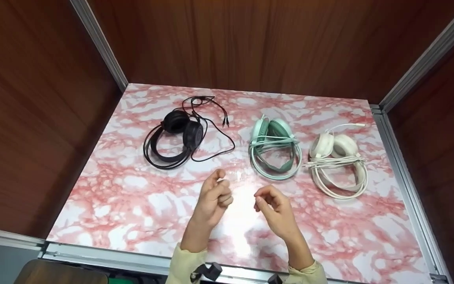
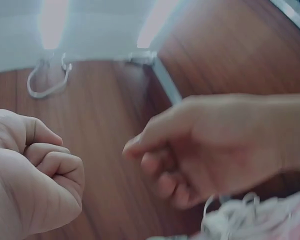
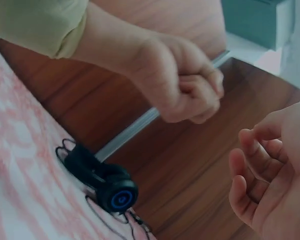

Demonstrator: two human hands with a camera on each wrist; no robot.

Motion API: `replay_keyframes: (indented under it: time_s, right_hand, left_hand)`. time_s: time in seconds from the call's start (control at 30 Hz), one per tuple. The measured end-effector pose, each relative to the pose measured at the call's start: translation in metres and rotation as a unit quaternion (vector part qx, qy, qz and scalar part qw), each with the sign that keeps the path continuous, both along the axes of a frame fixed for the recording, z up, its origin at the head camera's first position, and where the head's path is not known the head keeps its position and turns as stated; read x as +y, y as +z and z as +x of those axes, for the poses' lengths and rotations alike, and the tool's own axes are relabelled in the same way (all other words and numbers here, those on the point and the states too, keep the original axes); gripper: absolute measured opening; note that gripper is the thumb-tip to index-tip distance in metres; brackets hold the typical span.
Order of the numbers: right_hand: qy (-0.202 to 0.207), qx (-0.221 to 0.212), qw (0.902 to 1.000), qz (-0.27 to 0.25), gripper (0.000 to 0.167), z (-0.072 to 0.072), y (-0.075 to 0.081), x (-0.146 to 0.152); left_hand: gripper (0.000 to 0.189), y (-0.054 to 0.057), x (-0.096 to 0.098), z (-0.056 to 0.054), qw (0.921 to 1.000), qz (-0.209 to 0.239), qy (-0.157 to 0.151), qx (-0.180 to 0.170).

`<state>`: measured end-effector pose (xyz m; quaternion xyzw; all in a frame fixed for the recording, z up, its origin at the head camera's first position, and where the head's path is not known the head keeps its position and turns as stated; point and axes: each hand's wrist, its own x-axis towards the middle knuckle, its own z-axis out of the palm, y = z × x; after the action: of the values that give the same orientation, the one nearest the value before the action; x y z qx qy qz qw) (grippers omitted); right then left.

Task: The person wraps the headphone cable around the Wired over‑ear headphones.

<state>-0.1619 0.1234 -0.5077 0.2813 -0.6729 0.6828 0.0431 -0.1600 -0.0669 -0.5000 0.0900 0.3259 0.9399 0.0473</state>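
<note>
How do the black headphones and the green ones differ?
Colour: the black headphones are mostly black, while the green headphones show lighter and darker green.
Cable: the black cable trails loosely beside its headphones; the pale green cable is wound around its own pair.
Both lie on the red-and-white table.

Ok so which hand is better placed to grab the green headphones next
The right hand, probably: it holds nothing and sits just below the green headphones in the head view. The left hand is empty too, but sits farther from them, below the black cord.
</note>
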Motion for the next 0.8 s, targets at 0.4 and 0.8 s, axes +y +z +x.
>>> replay_keyframes:
  time_s: [0.4,0.8]
  right_hand:
    - [-0.037,0.028,0.9952,0.086,0.016,-0.002,0.001,-0.012]
    - [-0.092,0.107,0.9599,0.242,0.026,-0.029,-0.029,-0.01]
  left_hand:
    - [0.022,-0.079,-0.082,-0.051,0.7232,-0.604,0.324,-0.084]
    - [0.067,-0.108,-0.153,-0.089,0.4602,-0.857,0.225,-0.06]
